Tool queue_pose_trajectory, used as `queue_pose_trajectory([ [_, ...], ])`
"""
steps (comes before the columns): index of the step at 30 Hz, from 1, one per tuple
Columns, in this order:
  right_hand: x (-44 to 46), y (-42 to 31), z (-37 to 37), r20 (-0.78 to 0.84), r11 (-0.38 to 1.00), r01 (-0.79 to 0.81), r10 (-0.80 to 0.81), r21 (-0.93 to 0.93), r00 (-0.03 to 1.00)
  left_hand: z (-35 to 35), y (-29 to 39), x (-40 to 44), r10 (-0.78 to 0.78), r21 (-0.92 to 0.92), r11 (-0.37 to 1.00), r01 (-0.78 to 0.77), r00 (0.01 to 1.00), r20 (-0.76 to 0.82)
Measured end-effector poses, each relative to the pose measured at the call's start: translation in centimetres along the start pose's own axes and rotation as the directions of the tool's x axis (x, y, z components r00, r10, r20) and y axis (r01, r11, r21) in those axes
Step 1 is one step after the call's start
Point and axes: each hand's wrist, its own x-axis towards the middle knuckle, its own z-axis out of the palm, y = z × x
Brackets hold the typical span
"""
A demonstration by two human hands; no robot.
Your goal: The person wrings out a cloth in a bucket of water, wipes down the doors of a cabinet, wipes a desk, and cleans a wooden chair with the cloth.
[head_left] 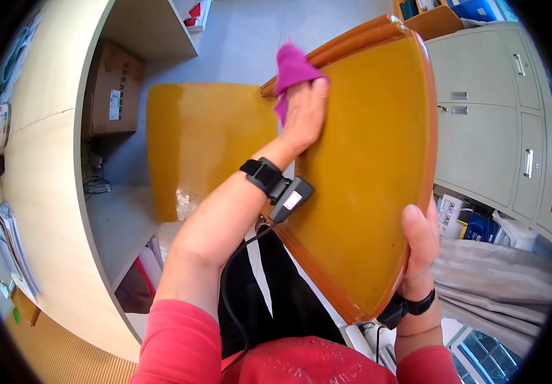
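A wooden chair with a yellow-brown backrest (365, 147) and a matching seat (208, 134) fills the middle of the view. My left hand (304, 115) has a magenta cloth (294, 67) under and around its fingers, at the far left edge of the backrest, beside the wooden rail. The fingertips are covered by the cloth. My right hand (421, 243) grips the right edge of the backrest, with the thumb on the front face and the other fingers mostly hidden behind it.
On the left stands a pale wooden desk (45, 147) with a cardboard box (116, 89) in its shelf. Grey metal cabinets (487, 128) stand at the right, above a grey cloth (493, 275). A black cable (226, 294) hangs from my left wrist device.
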Motion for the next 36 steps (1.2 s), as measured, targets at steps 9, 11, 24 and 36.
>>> queue_pose_trajectory([
  [9,0.0,0.1,0.6,-0.107,0.998,-0.002,-0.004,-0.058,0.994,-3.4,-10.0,4.1,-0.558,-0.123,0.782,0.610,0.775,0.298],
  [11,-0.1,0.1,0.5,-0.098,0.999,-0.014,0.010,-0.046,0.995,-4.3,-3.3,3.4,-0.502,-0.206,0.790,0.577,0.803,0.321],
  [24,1.0,1.8,-1.1,0.072,0.987,0.134,-0.140,0.084,0.987,-8.3,12.8,-9.5,0.378,-0.404,0.902,-0.155,0.735,0.563],
  [36,1.8,2.2,-1.5,0.024,0.992,0.119,-0.120,0.038,0.992,-10.5,9.9,-23.1,0.052,-0.090,0.996,-0.005,0.850,0.524],
])
